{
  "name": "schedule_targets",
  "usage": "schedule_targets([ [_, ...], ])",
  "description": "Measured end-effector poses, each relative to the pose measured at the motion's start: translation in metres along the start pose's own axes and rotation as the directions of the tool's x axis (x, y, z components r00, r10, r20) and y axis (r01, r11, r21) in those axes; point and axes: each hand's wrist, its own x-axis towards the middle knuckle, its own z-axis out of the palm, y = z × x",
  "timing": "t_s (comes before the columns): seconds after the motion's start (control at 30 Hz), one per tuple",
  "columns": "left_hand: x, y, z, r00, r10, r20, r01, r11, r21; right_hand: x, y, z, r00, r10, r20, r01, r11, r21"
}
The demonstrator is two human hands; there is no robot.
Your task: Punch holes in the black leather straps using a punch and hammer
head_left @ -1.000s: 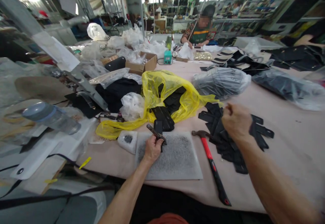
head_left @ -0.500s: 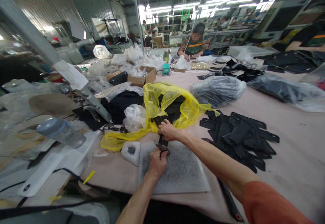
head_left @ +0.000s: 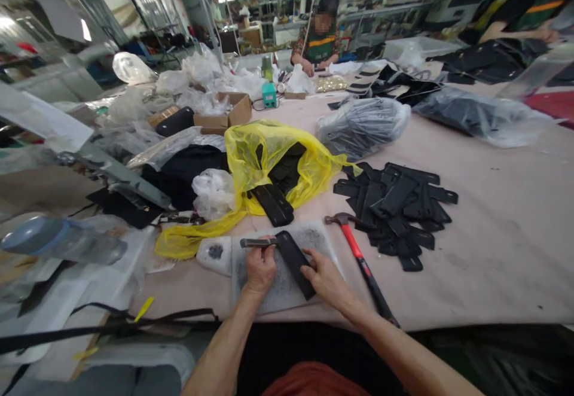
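My left hand (head_left: 261, 271) is closed around a dark metal punch-like tool (head_left: 256, 243), which lies sideways across the fingers. In my right hand (head_left: 326, 277), thumb and fingers grip the right edge of a black rectangular leather-like piece (head_left: 293, 259). This piece slants over a scuffed white board (head_left: 264, 300). Just beyond the board, more black pieces (head_left: 272, 204) stick out of a yellow plastic bag (head_left: 244, 148). A hammer (head_left: 356, 246) with a red and black handle rests right of the board.
Many flat black pieces (head_left: 399, 204) form a pile on the right. A small white block (head_left: 214, 255) sits left of the board. Behind are a clear-wrapped bundle (head_left: 363, 124), a cardboard box (head_left: 237, 112) and a co-worker (head_left: 320, 37). A large bottle (head_left: 67, 240) lies at left.
My right hand has left the yellow bag's opening and now holds a black piece over the board. My left hand still holds the tool. The view has shifted, showing the whole hammer.
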Motion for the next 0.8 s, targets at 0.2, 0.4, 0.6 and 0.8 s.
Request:
schedule_targets([
  [0.2,0.01,0.01,0.009,0.987,-0.115,0.109,0.118,0.993,-0.024,-0.031,-0.006,0.031,0.996,0.066,-0.067,-0.076,0.985,-0.153],
  [0.4,0.023,0.017,0.02,0.969,-0.107,0.222,0.116,0.993,-0.025,-0.026,-0.01,0.023,0.995,0.098,-0.003,-0.095,0.957,-0.275],
  [0.6,0.019,0.016,0.017,0.981,-0.042,0.191,0.044,0.999,-0.008,-0.027,-0.011,0.028,0.995,0.096,0.014,-0.088,0.955,-0.284],
  [0.8,0.016,0.015,0.016,0.983,-0.018,0.184,0.014,1.0,0.022,-0.024,-0.012,0.026,0.995,0.098,0.017,-0.09,0.961,-0.26],
])
